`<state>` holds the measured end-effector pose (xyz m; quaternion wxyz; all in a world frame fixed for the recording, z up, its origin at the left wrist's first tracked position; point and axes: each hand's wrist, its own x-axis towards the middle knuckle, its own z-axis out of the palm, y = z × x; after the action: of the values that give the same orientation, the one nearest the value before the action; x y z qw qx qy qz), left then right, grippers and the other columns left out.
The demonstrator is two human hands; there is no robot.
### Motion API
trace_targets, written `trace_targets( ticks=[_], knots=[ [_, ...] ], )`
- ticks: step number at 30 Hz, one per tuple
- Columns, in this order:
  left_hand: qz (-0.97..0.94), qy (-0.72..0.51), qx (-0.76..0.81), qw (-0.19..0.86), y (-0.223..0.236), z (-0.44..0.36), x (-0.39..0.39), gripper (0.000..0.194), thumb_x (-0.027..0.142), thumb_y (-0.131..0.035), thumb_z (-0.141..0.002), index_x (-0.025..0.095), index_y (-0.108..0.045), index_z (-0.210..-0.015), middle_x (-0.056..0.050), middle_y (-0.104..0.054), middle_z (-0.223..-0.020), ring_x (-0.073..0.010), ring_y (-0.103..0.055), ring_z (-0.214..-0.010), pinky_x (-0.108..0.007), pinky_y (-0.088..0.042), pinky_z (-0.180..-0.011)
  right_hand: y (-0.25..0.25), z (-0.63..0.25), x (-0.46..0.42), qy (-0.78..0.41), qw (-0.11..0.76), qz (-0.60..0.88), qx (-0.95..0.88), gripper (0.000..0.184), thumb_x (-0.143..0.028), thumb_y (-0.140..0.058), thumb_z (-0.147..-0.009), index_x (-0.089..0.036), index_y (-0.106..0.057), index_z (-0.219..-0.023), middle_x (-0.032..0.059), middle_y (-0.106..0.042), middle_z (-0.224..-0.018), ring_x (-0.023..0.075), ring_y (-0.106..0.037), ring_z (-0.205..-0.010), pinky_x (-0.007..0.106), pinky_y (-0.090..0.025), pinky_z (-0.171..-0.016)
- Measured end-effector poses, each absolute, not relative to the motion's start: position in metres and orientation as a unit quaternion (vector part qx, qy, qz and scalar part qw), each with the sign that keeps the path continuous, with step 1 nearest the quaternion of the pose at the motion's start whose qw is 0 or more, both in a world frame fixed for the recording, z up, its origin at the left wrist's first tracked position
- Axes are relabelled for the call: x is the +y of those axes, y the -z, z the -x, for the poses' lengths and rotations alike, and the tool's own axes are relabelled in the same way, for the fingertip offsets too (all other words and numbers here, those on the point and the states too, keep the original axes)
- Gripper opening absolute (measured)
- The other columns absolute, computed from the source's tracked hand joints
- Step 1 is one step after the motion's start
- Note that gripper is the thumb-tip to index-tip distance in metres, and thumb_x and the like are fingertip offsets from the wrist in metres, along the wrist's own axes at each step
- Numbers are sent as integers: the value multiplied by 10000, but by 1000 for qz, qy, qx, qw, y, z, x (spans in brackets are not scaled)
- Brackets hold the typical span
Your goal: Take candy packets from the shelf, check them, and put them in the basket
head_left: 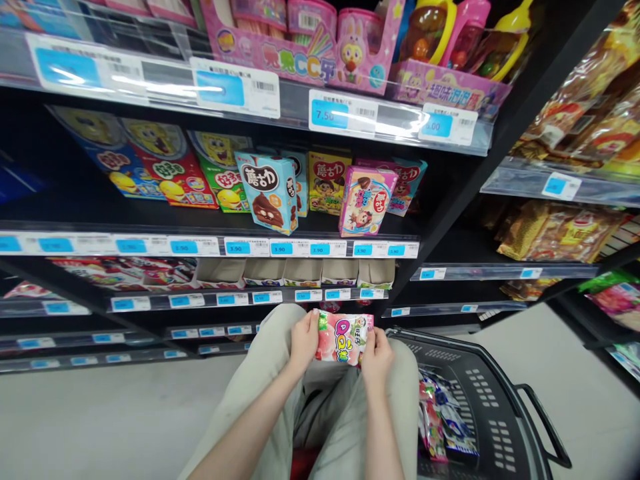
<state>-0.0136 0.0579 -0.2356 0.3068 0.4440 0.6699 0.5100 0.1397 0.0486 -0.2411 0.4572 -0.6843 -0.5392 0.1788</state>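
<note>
Both my hands hold a pink and white candy packet with a peach picture, low in front of my knees. My left hand grips its left edge with fingers curled. My right hand grips its right edge the same way. The packet sits just below the lowest shelf rows. A dark plastic shopping basket stands to the right of my legs, close to my right hand, with several snack packets in it.
Dark shelves with blue price tags fill the view ahead. Boxed snacks stand on the middle shelf, pink toy candy boxes on the top one. Bagged snacks fill shelves at the right. Pale floor lies left and right.
</note>
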Motion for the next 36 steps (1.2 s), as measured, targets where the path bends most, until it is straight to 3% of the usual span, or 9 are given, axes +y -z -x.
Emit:
trace_targets(
  ticks=[10,36],
  knots=[
    [-460,-504,670,292,234,15,57,370,399,-337,-827,178,-366,-532,36,-418,-464,-101,-384,-465,-191,-272,-449,242,-140,49,-172,455,685,-543,376,-438,-342,-804,-163,-597,-781,50,-637,-639,176,-540,-548,243,-356,-529],
    [-462,-503,666,300,233,15,56,393,459,-321,-822,187,-351,-539,34,-417,-467,-108,-391,-464,-197,-283,-443,239,-139,48,-180,453,684,-543,382,-441,-340,-808,-162,-599,-779,44,-628,-621,171,-530,-531,240,-354,-517]
  ],
)
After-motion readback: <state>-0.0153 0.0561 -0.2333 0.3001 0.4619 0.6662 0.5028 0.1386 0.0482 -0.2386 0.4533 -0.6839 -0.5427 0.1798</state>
